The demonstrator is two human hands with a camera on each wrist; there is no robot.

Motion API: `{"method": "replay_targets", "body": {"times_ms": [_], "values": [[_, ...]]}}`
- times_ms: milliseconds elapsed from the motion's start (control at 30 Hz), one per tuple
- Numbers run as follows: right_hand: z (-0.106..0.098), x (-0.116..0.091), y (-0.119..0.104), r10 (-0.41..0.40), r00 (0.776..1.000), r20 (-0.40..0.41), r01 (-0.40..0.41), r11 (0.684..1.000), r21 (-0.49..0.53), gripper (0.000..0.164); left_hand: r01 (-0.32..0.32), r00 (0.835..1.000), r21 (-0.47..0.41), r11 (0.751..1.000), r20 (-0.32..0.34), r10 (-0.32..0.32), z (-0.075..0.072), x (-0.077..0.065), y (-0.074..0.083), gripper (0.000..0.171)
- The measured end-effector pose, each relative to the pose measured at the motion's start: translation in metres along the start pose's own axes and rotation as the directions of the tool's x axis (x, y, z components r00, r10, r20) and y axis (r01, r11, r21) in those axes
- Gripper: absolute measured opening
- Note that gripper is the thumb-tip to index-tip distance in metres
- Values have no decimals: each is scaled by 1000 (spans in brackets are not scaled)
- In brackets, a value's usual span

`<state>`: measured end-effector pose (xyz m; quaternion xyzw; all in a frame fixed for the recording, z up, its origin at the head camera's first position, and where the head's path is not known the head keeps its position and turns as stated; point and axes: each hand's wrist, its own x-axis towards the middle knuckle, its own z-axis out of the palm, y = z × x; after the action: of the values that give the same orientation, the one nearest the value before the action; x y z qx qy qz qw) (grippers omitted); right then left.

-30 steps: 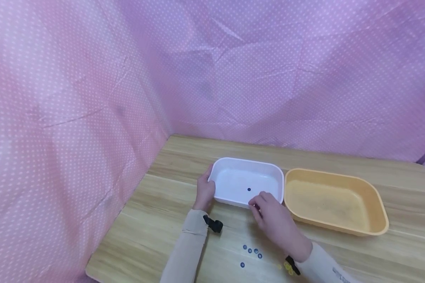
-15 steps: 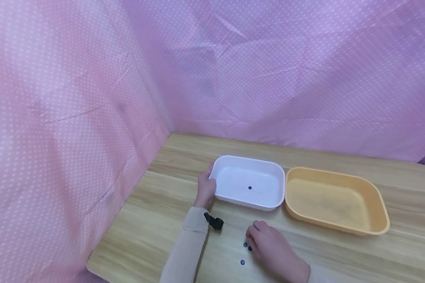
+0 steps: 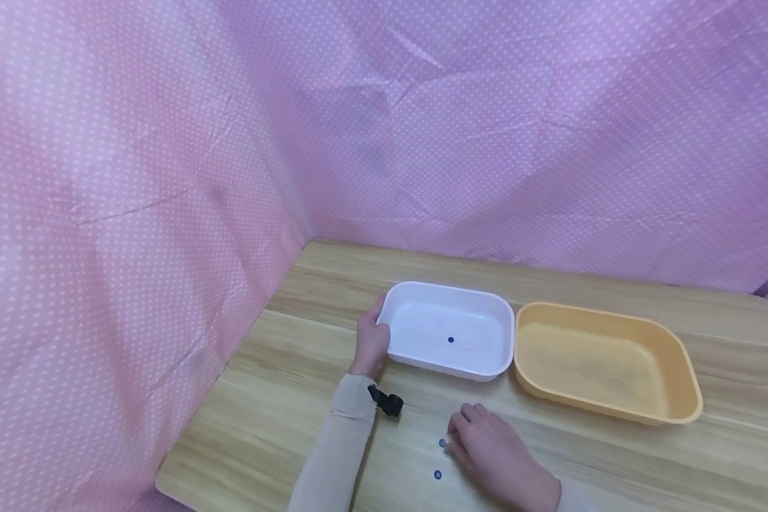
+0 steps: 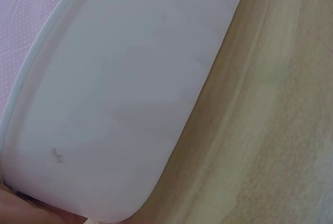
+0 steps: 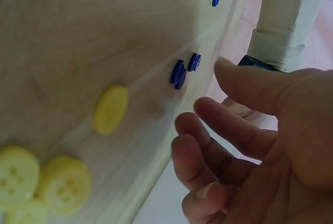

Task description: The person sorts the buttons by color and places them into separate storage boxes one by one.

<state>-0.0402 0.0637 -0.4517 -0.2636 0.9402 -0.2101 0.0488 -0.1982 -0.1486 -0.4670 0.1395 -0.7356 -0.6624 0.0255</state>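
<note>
In the head view my left hand (image 3: 372, 343) grips the left end of a white plastic tub (image 3: 416, 334). One dark blue button (image 3: 451, 340) lies on the tub's floor. My right hand (image 3: 493, 451) is low over the table in front of the tub, close beside a blue button (image 3: 442, 442); another blue button (image 3: 438, 475) lies nearer me. The right wrist view shows this hand's thumb (image 5: 244, 86) and fingers apart and loosely bent, with nothing between them. Ahead of the thumb, some blue buttons (image 5: 178, 73) sit close together on the tabletop.
A yellow tub (image 3: 589, 363) stands right beside the white one. Several yellow four-hole buttons (image 5: 63, 185) lie on the wooden table (image 3: 281, 363), seen in the right wrist view. Pink dotted cloth (image 3: 422, 142) hangs behind and to the left.
My right hand has come from over the white tub's near rim back to the buttons on the table, and now covers some in the head view. The left hand keeps its grip on the tub.
</note>
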Motion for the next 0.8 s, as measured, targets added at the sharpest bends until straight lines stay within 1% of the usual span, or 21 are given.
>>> {"method": "replay_targets", "body": {"times_ms": [133,300,367,500,567,667,800], "values": [[2,-1,1,-14,1000,8,14,999,-32,15,3,1000,0,1000,3,-3,-1,0,0,75],[1,0,1,-28,1000,-8,27,999,-42,11,6,1000,-11,1000,3,-6,0,0,0,76],[1,0,1,-22,1000,9,22,999,-28,9,10,1000,-9,1000,4,-10,0,0,-1,75],[1,1,2,-2,997,73,0,1000,23,6,11,1000,11,1000,2,-11,0,-1,-2,74],[1,2,2,5,996,84,-7,999,33,6,7,1000,17,1000,1,-7,0,-1,-3,74],[3,4,2,9,997,77,-10,1000,19,8,0,1000,18,1000,2,0,0,-1,-2,74],[4,6,1,-6,996,86,8,1000,-21,7,2,1000,13,1000,2,-2,-1,0,-1,75]]}}
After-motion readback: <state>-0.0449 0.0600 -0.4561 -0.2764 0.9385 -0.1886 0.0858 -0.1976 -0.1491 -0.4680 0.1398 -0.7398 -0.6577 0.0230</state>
